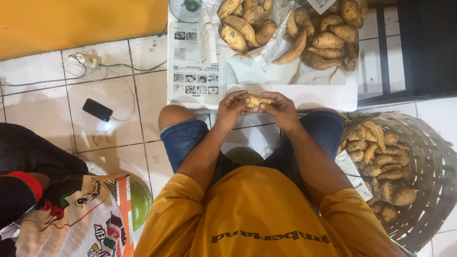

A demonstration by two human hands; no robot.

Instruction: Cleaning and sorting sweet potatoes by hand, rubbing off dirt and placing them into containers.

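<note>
Floor of large white tiles (112,76) with dark grout lines, glossy, catching a bright glare patch near a black phone (97,109) lying flat on it. Thin white cable runs from the phone toward a white plug adapter (85,59); a green cord (138,67) trails off along the tiles. Yellow-orange wall (76,21) fills the upper left. Low white table (328,93) stands centre, newspaper sheets (193,66) spread over it. Dark slatted furniture (419,47) at upper right. Woven basket (428,162) sits on the floor, right. Light is even, indoor, from overhead.
</note>
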